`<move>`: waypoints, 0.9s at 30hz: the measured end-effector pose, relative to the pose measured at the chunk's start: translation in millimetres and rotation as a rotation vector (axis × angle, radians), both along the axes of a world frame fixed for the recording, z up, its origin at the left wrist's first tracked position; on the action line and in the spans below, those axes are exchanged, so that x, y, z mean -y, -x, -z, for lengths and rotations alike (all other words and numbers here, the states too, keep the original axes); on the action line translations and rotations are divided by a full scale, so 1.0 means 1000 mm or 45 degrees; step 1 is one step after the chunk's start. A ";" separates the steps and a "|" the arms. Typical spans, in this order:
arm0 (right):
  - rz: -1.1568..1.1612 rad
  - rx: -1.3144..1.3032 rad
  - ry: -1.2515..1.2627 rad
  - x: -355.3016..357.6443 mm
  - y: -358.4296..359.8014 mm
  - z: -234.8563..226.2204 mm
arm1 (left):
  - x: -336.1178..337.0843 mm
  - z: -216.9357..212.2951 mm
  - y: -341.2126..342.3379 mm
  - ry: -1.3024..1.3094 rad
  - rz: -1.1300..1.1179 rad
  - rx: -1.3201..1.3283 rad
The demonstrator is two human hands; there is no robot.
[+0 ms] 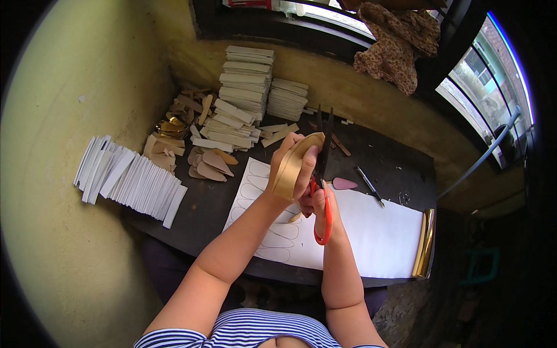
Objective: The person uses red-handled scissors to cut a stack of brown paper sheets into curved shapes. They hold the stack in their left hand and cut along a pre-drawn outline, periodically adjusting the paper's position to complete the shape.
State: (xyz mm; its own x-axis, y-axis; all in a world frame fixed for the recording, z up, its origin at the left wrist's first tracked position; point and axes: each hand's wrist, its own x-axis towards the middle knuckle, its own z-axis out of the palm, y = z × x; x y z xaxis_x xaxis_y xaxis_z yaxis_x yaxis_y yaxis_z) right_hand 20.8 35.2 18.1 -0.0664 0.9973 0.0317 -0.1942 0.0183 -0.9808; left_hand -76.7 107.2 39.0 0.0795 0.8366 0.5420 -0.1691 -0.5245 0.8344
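Left hand [293, 162] gripping gold strip [288, 174], scissors [322, 174] (apparently cutting)

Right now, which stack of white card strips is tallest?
The tall stack of white card strips against the back wall; the short stack beside it is lower, and the left row lies fanned out.

No labels, signs or screens show. The only thing that looks like a package is a red and white box [250, 3], flat and long, lying on the window ledge at the top edge of the view, cut off by the frame; whether it is truly a box cannot be told for sure. It sits well above the white card stacks on the dark worktop [394, 168] and left of a crumpled patterned cloth on the same ledge.
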 end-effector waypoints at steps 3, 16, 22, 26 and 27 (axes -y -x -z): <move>0.006 -0.031 0.014 0.001 0.000 -0.002 | -0.002 0.000 -0.001 -0.020 -0.023 -0.029; 0.025 0.047 0.082 0.002 -0.001 -0.005 | -0.003 0.004 0.001 0.154 0.175 0.245; 0.031 0.117 0.085 0.002 0.003 -0.009 | -0.002 0.003 0.001 0.208 0.238 0.364; 0.022 0.088 0.131 0.003 0.003 -0.010 | -0.001 -0.002 -0.002 0.266 0.141 0.381; 0.018 0.081 0.139 0.003 0.003 -0.010 | -0.001 -0.002 -0.001 0.263 0.132 0.373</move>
State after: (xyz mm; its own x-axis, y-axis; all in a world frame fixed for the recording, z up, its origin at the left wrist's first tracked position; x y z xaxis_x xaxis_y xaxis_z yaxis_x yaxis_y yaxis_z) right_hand 18.2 32.3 28.5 -0.0506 0.9954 -0.0808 -0.1322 -0.0869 -0.9874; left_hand -75.5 107.9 41.3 0.0359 0.9264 0.3748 -0.4601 -0.3176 0.8291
